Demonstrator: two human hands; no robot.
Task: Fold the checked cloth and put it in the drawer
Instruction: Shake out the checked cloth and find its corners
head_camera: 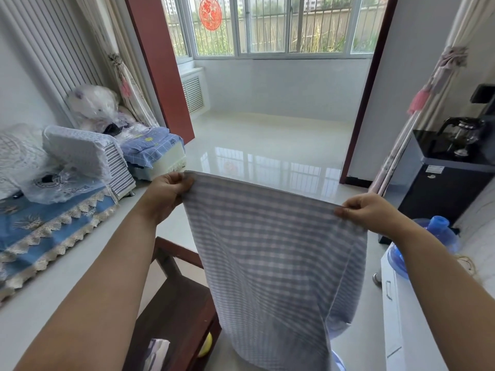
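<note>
The checked cloth (pixel 270 258), blue-grey and white, hangs in the air in front of me, stretched along its top edge. My left hand (pixel 166 194) pinches its upper left corner. My right hand (pixel 367 210) pinches the upper right corner, a little lower than the left. The cloth drops down past the bottom of the view, and its lower end is hidden. A white cabinet with a handled drawer front (pixel 391 295) stands at the lower right; the drawer looks closed.
A dark wooden table (pixel 176 298) stands below my left arm. On the left is a sofa with a lace-trimmed blue cover (pixel 53 236) and cushions. A blue water bottle (pixel 436 236) and a black water dispenser (pixel 444 183) are on the right. Glossy tiled floor runs ahead to the balcony.
</note>
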